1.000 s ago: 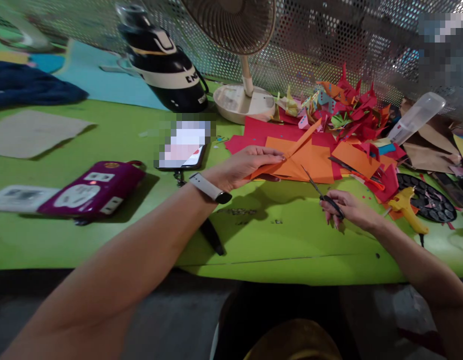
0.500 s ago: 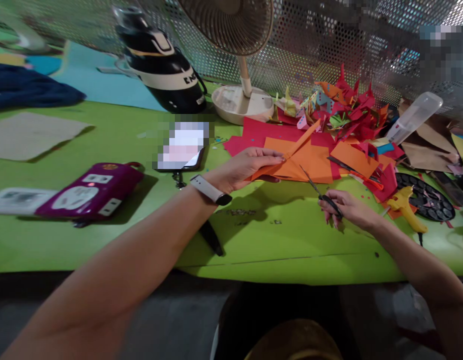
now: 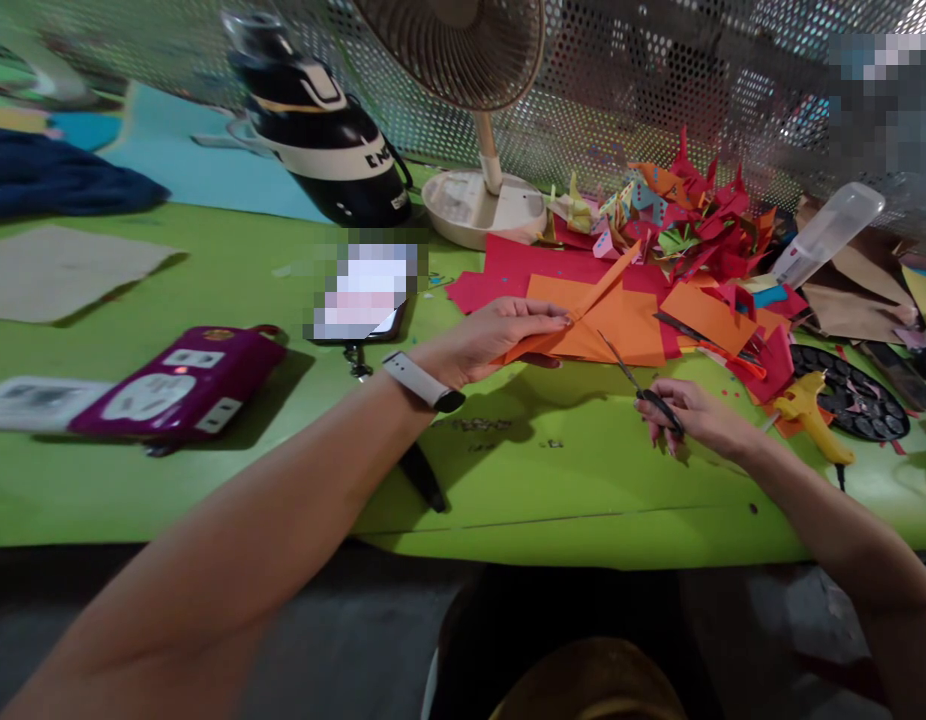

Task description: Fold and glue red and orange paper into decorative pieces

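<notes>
My left hand [image 3: 512,335], with a watch on its wrist, is closed on a folded piece of orange paper [image 3: 607,280], whose narrow strip points up and to the right. Beneath it, a flat orange sheet [image 3: 643,325] lies over red paper [image 3: 508,262]. My right hand [image 3: 688,415] grips a pair of scissors [image 3: 647,392] by dark handles. The scissors' tips point up and left, toward the orange paper but apart from it. Part of the folded paper is hidden by my left fingers.
Folded paper shapes [image 3: 703,215] are heaped behind. A yellow glue gun [image 3: 812,410] and black tray [image 3: 875,400] lie at right. A phone [image 3: 369,290], purple power strip [image 3: 185,385], bottle [image 3: 335,140] and fan [image 3: 485,205] stand or lie to the left and back.
Almost nothing differs. Both hands, the orange paper and the scissors keep nearly the same positions; the view shifts very slightly.
</notes>
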Demonstrator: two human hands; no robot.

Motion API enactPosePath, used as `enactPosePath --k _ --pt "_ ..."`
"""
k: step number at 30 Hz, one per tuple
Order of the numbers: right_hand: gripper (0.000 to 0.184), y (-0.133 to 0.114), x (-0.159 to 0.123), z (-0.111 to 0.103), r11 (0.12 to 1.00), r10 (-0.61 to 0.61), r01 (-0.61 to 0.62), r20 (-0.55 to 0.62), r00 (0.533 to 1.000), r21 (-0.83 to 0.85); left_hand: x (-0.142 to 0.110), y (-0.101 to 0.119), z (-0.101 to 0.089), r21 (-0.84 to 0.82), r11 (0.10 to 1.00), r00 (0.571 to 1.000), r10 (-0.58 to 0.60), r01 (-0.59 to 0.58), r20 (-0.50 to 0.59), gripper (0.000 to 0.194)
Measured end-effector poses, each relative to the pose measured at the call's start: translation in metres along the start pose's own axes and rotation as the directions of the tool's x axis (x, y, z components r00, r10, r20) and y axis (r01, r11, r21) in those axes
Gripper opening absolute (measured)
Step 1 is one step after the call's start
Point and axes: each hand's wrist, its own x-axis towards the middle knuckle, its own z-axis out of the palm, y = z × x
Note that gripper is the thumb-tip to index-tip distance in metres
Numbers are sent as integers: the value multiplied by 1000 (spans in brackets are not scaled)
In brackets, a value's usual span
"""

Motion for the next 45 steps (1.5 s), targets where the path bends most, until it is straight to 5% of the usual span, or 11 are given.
enactPosePath --k 45 --pt "52 15 7 1 1000 13 -12 -49 999 17 2 -2 -1 -51 998 1000 -23 22 -13 12"
